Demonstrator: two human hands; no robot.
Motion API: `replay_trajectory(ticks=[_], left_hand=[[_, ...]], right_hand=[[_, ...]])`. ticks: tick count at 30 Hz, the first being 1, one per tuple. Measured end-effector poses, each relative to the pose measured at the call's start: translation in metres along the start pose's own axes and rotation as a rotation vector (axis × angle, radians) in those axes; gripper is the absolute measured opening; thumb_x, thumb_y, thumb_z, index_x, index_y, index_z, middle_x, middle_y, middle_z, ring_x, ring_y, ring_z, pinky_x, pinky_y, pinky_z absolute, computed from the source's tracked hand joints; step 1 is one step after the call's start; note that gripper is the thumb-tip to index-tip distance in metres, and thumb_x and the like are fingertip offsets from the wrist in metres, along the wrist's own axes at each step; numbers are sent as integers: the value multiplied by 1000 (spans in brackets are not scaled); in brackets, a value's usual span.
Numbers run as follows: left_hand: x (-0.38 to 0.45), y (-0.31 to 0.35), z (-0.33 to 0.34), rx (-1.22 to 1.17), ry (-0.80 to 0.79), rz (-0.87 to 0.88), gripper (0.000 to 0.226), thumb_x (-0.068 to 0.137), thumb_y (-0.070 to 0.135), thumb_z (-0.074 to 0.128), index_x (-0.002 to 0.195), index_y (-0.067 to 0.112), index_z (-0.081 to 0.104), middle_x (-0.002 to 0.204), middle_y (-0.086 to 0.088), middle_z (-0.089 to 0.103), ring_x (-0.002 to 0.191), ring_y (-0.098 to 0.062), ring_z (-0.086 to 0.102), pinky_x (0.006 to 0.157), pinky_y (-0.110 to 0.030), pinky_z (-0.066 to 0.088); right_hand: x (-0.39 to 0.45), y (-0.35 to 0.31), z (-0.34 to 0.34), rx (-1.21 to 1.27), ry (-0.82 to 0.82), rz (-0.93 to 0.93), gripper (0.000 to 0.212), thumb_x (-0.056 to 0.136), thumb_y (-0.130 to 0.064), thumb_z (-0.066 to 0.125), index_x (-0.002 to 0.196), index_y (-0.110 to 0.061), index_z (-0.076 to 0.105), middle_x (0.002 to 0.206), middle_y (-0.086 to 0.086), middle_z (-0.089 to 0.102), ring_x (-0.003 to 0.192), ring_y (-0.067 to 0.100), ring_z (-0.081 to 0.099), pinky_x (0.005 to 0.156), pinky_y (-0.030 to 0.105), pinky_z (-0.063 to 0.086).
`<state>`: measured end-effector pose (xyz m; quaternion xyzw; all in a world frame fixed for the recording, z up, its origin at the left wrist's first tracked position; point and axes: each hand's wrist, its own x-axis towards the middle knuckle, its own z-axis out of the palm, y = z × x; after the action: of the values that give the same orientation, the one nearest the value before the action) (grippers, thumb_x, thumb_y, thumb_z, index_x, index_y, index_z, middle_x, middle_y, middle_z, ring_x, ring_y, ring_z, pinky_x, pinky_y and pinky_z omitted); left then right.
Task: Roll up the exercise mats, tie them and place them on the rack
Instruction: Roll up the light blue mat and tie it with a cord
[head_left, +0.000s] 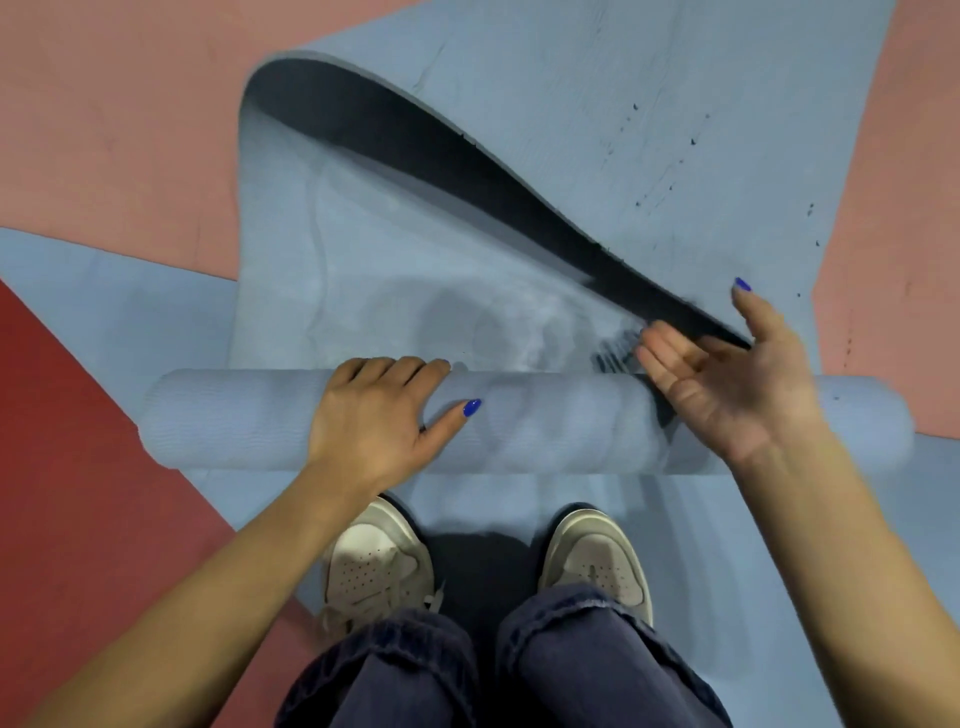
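Note:
A light blue exercise mat lies on the floor, partly rolled into a cylinder (545, 421) just in front of my feet. Its unrolled part (389, 270) stretches away from me, with the far edge (467, 156) folded back toward me and showing a dark underside. My left hand (379, 415) rests on top of the roll left of centre, fingers curled over its far side and thumb lying along it. Above the roll's right part, my right hand (737, 374) is lifted palm up with fingers loosely bent, holding nothing; it looks motion-blurred.
The floor is made of pink (130, 130), dark red (78, 441) and blue (104, 291) panels. My two light sneakers (379, 561) (597, 556) stand right behind the roll. The folded mat part has small dark marks (665, 182) on it.

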<state>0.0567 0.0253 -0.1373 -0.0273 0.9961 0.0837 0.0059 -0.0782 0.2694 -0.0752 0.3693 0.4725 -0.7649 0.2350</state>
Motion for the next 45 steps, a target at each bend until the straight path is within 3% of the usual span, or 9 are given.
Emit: replay_trajectory(ticks=[5, 8, 10, 15, 21, 26, 32, 36, 45], left_hand=[[4, 0, 1, 40, -34, -6, 55, 90, 59, 35, 107, 20, 71, 93, 2, 72, 80, -25, 68, 79, -37, 49], [6, -1, 2, 58, -46, -32, 57, 87, 59, 33, 103, 21, 72, 90, 3, 73, 77, -24, 68, 77, -36, 50], [11, -2, 1, 45, -38, -39, 54, 85, 59, 36, 100, 23, 73, 87, 4, 73, 74, -22, 68, 73, -35, 51], [29, -9, -7, -13, -71, -59, 48, 82, 60, 36, 83, 29, 73, 68, 6, 69, 61, -20, 67, 60, -29, 51], [44, -13, -10, -121, -148, -145, 58, 89, 70, 21, 98, 31, 63, 100, 6, 69, 95, -13, 62, 78, -27, 42], [51, -19, -5, -103, -84, -115, 63, 84, 69, 14, 85, 28, 62, 88, 5, 68, 89, -14, 60, 68, -28, 35], [53, -23, -1, -189, -10, -96, 60, 82, 59, 13, 63, 19, 53, 66, 2, 62, 72, -21, 57, 63, -30, 31], [55, -24, 3, -191, 26, -75, 46, 85, 49, 28, 56, 19, 48, 57, 0, 58, 63, -26, 57, 58, -30, 39], [68, -27, 5, -108, 95, -29, 44, 86, 44, 36, 50, 21, 45, 45, 1, 53, 49, -25, 55, 70, -30, 39]], right_hand=[[12, -34, 0, 539, 88, 152, 39, 98, -27, 44, 116, 6, 55, 121, 24, 60, 113, 37, 57, 89, 55, 46], [13, -48, 36, -49, 128, -136, 25, 96, -19, 46, 91, 0, 60, 111, 23, 64, 78, 24, 59, 86, 47, 50], [7, -68, 112, -397, -64, -298, 32, 99, -22, 43, 115, 2, 57, 93, 16, 61, 70, 18, 54, 80, 39, 53], [-27, -86, 299, -1269, -702, -542, 37, 99, -24, 47, 134, -15, 49, 103, 4, 65, 82, 18, 66, 73, 32, 56], [-13, -2, 259, -1557, -927, -537, 45, 96, -27, 54, 139, -14, 47, 131, 8, 57, 104, 15, 54, 81, 18, 43], [29, 9, 149, -1749, -728, -444, 43, 96, -30, 52, 137, -17, 48, 119, 3, 61, 114, 17, 53, 97, 24, 38], [34, 10, 62, -2235, -324, -794, 39, 99, -34, 39, 137, -28, 45, 138, -4, 50, 134, 18, 37, 116, 40, 14], [16, 34, 20, -1979, -89, -1208, 43, 89, -35, 37, 116, -18, 65, 117, 5, 65, 112, 27, 61, 103, 48, 40], [-9, 103, -29, -1945, -227, -1308, 63, 86, -38, 45, 145, -15, 36, 150, 9, 37, 139, 22, 33, 109, 54, 23]])
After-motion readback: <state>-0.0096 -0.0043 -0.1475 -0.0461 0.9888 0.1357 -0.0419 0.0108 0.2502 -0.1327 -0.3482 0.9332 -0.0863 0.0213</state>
